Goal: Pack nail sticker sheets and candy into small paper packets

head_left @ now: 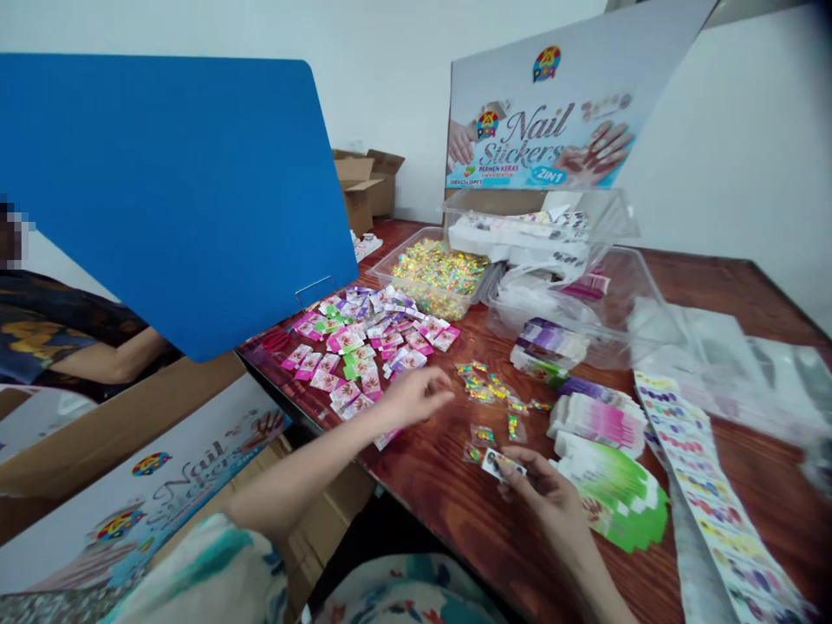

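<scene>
Packets [370,347] already filled lie fanned out on the surface [455,494]; loose candy sachets [484,386] and card stacks [598,420] wait. I see my right hand [552,490] pinching a small sticker card [502,465], my left hand [416,394] closing loosely, nothing visibly held, beside the packets.

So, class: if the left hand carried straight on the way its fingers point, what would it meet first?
Probably the small candy packets scattered on the table. The left hand points right, fingers just short of them; depth is hard to judge.
</scene>
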